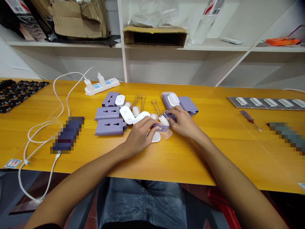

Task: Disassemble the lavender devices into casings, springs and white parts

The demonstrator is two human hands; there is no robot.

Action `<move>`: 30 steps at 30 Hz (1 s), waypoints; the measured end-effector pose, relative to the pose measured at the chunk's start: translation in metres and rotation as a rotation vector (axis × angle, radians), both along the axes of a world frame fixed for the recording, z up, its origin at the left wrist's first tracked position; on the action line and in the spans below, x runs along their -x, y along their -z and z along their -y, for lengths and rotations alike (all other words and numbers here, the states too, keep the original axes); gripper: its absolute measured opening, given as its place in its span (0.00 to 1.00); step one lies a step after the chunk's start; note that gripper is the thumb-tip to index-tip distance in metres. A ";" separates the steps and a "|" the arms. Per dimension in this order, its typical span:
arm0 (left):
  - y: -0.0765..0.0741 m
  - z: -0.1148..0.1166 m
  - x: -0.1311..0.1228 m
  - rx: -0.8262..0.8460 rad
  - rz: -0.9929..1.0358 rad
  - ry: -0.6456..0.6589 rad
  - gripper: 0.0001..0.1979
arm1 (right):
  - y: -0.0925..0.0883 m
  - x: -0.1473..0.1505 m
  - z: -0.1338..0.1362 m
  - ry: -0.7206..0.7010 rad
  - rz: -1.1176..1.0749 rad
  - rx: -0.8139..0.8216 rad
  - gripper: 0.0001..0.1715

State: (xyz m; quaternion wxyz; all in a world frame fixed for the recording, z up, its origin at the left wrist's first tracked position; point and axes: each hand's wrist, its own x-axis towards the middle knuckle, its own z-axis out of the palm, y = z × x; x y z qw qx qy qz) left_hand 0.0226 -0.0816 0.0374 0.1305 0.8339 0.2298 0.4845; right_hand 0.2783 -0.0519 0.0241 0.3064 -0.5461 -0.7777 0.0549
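My left hand [140, 135] pinches a small purple plastic frame [162, 128] at the middle of the parts. My right hand [182, 121] curls its fingers round a purple plastic piece [169, 116], partly hidden by the hand. Beneath and between the hands lie a white cylinder [163, 120], a translucent pinkish cap [166, 135] and a white oval plate [156, 137]. Left of them are more white oval plates [127, 114], metal coil springs [143, 102] and several purple housings [110, 127] with keyhole slots. Beyond my right hand, a white cap [173, 99] rests on another purple housing [189, 105].
A white power strip [102, 86] with cables stands at the back left, near a charging phone [69, 133]. On the right lie a screwdriver [250, 120], a grey strip with white pieces [270, 102] and a blurred dark object [288, 136]. Shelves with cardboard boxes [154, 36] rise behind.
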 end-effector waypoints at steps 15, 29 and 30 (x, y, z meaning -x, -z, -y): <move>0.002 -0.002 0.001 0.004 -0.007 0.004 0.05 | -0.004 -0.005 0.004 0.115 0.102 0.044 0.19; 0.005 -0.003 0.000 0.010 0.003 -0.006 0.04 | -0.028 0.025 0.023 0.053 -0.464 0.037 0.09; 0.005 -0.003 0.000 0.010 0.001 -0.005 0.04 | -0.027 0.026 0.023 0.036 -0.490 0.076 0.09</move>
